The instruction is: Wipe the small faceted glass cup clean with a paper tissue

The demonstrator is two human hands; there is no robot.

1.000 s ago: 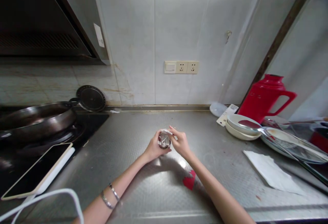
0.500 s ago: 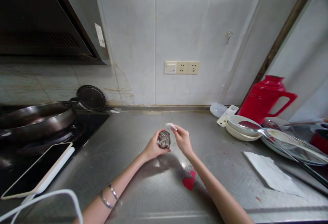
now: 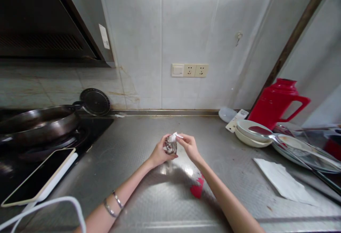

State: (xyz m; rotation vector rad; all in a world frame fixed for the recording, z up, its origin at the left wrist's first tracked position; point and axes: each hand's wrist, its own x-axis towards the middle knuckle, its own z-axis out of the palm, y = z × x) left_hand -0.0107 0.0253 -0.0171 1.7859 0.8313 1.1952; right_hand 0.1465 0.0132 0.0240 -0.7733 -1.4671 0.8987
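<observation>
In the head view my left hand (image 3: pixel 160 152) is wrapped round a small faceted glass jar (image 3: pixel 170 149), tilted, with a brownish tint. Between the pinched fingers of my right hand (image 3: pixel 189 146) is a small piece of white tissue (image 3: pixel 173 137). The tissue lies against the jar's upper side and covers part of it. A torn red scrap (image 3: pixel 196 190) rests on the steel countertop (image 3: pixel 149 204), partly behind my right forearm.
At left, a pan (image 3: pixel 39 124) stands on the black stove beside a phone (image 3: pixel 39 176) and white cable (image 3: pixel 53 201). At right are a red thermos (image 3: pixel 277 101), stacked bowls (image 3: pixel 250 139), plates with utensils (image 3: pixel 306 149) and a paper napkin (image 3: pixel 282 179).
My right hand has moved slightly down and left, bringing the tissue from above the jar's rim onto the jar. My left hand has stayed nearly still.
</observation>
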